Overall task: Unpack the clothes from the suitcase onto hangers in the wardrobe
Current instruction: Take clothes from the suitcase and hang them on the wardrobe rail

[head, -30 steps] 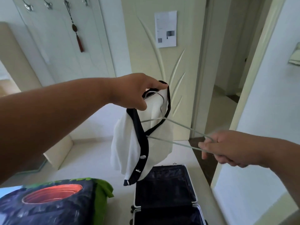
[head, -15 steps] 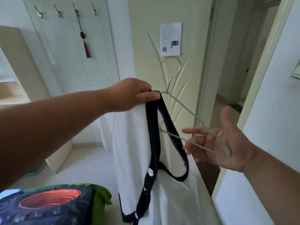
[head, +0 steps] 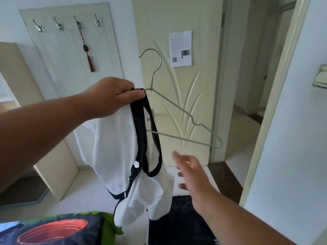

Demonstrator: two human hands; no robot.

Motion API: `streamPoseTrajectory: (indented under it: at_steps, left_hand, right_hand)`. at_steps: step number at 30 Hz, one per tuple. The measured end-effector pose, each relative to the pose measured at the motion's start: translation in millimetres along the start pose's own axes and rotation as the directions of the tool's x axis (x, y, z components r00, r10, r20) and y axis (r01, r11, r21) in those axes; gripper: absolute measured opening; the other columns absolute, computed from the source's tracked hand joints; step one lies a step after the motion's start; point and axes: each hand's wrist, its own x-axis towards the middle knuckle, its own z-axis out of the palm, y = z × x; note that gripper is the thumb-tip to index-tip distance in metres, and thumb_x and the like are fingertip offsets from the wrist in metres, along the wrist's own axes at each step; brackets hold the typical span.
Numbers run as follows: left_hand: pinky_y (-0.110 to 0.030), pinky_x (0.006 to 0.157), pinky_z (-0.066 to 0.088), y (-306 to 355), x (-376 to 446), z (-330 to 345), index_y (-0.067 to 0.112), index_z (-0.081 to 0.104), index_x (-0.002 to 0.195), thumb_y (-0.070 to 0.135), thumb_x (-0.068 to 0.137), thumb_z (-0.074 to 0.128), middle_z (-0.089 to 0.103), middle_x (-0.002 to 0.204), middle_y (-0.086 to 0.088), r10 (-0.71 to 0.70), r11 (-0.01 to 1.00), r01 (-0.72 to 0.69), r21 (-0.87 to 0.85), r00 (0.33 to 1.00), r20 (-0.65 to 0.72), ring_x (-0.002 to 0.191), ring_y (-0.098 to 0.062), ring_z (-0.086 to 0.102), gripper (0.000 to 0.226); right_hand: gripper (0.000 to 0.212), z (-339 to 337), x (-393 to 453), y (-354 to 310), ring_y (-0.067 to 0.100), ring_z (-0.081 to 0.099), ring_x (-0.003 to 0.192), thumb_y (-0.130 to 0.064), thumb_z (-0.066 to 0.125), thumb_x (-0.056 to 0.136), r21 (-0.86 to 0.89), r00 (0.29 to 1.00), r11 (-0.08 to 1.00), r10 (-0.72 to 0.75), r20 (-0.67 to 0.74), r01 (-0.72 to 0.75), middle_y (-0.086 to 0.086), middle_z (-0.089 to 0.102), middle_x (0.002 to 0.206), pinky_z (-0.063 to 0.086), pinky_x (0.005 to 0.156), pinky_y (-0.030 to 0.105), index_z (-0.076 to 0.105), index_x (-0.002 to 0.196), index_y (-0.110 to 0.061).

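Head-worn wide view faces forward, slightly down, near both outstretched arms.

Cream carved door (head: 178,96), 4 wall hooks (head: 68,23), pale tiled floor (head: 83,190)

Not much to report on the person, honestly: just two bare forearms coming in from the bottom and left edges of the view. No sleeves anywhere, so whatever top is worn ends above what the camera catches. The left hand (head: 113,96) has no ring, watch or bracelet, and its wrist is plain too. Same for the right hand (head: 190,171), below and right of the left hand: bare fingers, bare wrist, slightly motion-blurred. The nails look short where they show, with no gloves.
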Motion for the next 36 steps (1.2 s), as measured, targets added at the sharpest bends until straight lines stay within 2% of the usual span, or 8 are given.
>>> streamPoseTrajectory:
  at_steps: [3,7,10,13,21,24,29,36]
  left_hand:
    - [-0.033,0.056,0.032,9,-1,2,0.012,0.036,0.066,0.063,0.100,0.056,0.035,0.060,0.001,0.003,1.000,-0.003,-0.020,1.000,-0.022,0.052,-0.012,0.033,0.063]
    - [-0.032,0.056,0.029,3,-6,-4,0.015,0.035,0.064,0.064,0.098,0.055,0.032,0.059,0.005,-0.024,0.994,0.015,-0.109,0.997,-0.080,0.050,-0.011,0.033,0.063]
    - [-0.038,0.058,0.037,-27,-19,-10,0.019,0.042,0.065,0.092,0.084,0.045,0.037,0.054,0.007,-0.072,0.996,0.070,-0.058,0.996,-0.046,0.050,-0.010,0.037,0.076]
    - [-0.045,0.061,0.050,-48,-38,-2,0.021,0.050,0.070,0.110,0.064,0.025,0.049,0.055,0.003,-0.095,0.992,0.091,0.082,0.995,0.036,0.056,-0.020,0.052,0.092]
    - [-0.035,0.054,0.034,-29,-36,25,0.019,0.047,0.067,0.065,0.100,0.046,0.054,0.061,-0.003,-0.081,0.967,0.092,0.236,0.995,-0.057,0.061,-0.019,0.054,0.057]
    - [-0.036,0.056,0.038,-37,-34,26,0.016,0.053,0.069,0.058,0.103,0.052,0.057,0.064,-0.006,-0.180,0.972,0.194,0.136,0.978,-0.107,0.065,-0.022,0.056,0.054]
    - [-0.042,0.064,0.042,-43,-31,44,0.010,0.052,0.069,0.055,0.104,0.056,0.055,0.065,-0.011,-0.268,0.962,0.265,-0.057,0.963,-0.037,0.068,-0.031,0.054,0.057]
    - [-0.040,0.058,0.046,-26,-47,59,0.023,0.045,0.067,0.071,0.098,0.030,0.054,0.063,0.002,-0.127,0.950,0.171,0.261,0.976,-0.177,0.061,-0.026,0.055,0.059]
  right_hand:
    - [0.084,28,7,-12,0.016,0.062,0.115,-0.080,0.074,0.063,-0.324,0.994,0.943,-0.043,0.097,0.073,-0.007,0.057,0.125,0.055,0.096,0.038,0.053,0.131,-0.035]
    - [0.011,10,43,-19,0.026,0.066,0.072,-0.028,0.069,0.092,-0.454,0.981,0.882,-0.179,-0.072,0.128,0.004,0.070,0.079,0.053,0.067,0.042,0.072,0.088,-0.018]
    - [0.020,-37,53,-40,0.032,0.070,0.073,-0.006,0.058,0.090,-0.232,0.969,0.970,-0.123,-0.216,0.071,0.014,0.075,0.080,0.062,0.065,0.041,0.076,0.084,-0.011]
    - [0.023,-68,49,-73,0.027,0.071,0.082,0.002,0.057,0.093,-0.286,0.997,0.958,-0.042,-0.061,0.023,0.017,0.077,0.095,0.068,0.076,0.046,0.078,0.102,-0.006]
    - [0.036,-90,36,-135,0.021,0.076,0.091,0.003,0.055,0.092,-0.722,0.982,0.685,0.043,0.182,0.104,0.009,0.082,0.104,0.065,0.075,0.036,0.081,0.105,-0.018]
    - [0.033,-98,27,-141,0.023,0.078,0.102,0.000,0.061,0.093,-0.766,0.967,0.621,0.048,0.251,0.167,0.004,0.082,0.107,0.066,0.090,0.047,0.080,0.109,-0.021]
    - [0.039,-109,11,-146,0.019,0.076,0.109,0.004,0.064,0.093,-0.790,0.942,0.569,0.077,0.326,0.227,-0.001,0.079,0.117,0.064,0.095,0.042,0.073,0.120,-0.024]
    - [0.044,-122,5,-154,0.031,0.076,0.101,0.011,0.048,0.092,-0.631,0.957,0.762,0.054,0.284,0.144,0.014,0.081,0.108,0.058,0.103,0.054,0.080,0.112,-0.011]
